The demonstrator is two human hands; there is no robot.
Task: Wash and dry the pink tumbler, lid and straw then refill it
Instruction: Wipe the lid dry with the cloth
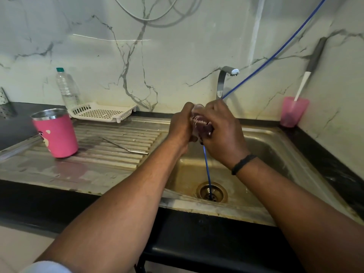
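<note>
The pink tumbler stands upright and lidless on the steel draining board, left of the sink. A thin metal straw lies on the ridges beside it. Over the sink basin, my left hand and my right hand are pressed together around the clear lid, which shows soap foam and a dark scrubbing pad between the fingers. Most of the lid is hidden by my fingers.
A blue hose runs from the upper right down into the drain. The tap is behind my hands. A white drying rack, a water bottle and a pink cup with a brush stand along the wall.
</note>
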